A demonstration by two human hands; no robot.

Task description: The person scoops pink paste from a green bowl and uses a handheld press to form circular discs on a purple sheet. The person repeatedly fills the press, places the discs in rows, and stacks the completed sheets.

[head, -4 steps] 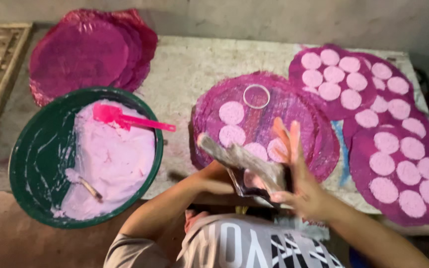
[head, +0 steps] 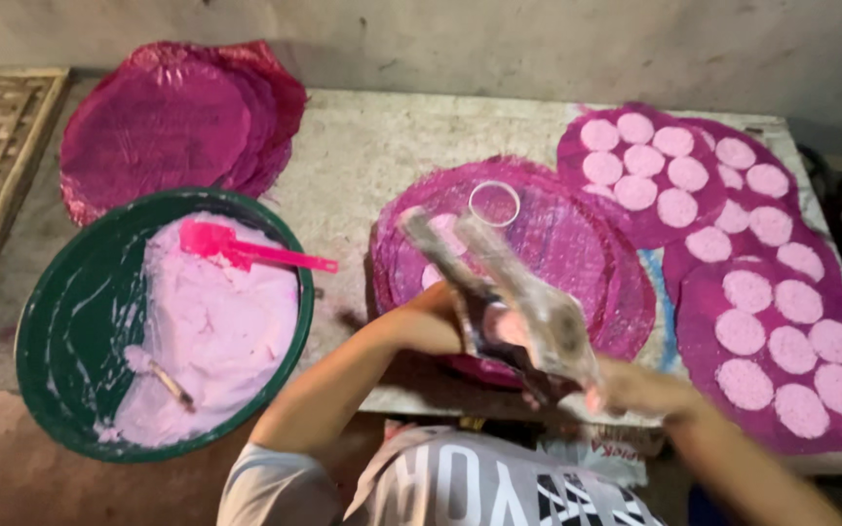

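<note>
My left hand (head: 445, 314) and my right hand (head: 635, 388) meet over the near edge of a round magenta tray (head: 587, 244). Between them they hold a long flat greyish tool (head: 514, 287), smeared and blurred, pointing up and left across the tray. My left hand grips it near the middle. My right hand closes on its lower end, though blur hides the fingers. A clear round ring (head: 494, 203) lies on the tray just beyond the tool's tip, and a pink disc (head: 433, 276) peeks out beside the tool.
A green bowl (head: 46, 292) of pink batter (head: 216, 331) with a pink scoop (head: 236, 248) and a small stick (head: 170, 382) sits at the left. Stacked magenta trays (head: 168, 127) lie behind it. Trays of several pink discs (head: 635, 166) (head: 782, 341) fill the right of the stone slab (head: 363, 146).
My right hand, spread open over the tray before, has dropped to the tool's lower end. The tool has swung up and now covers most of the discs on the middle tray.
</note>
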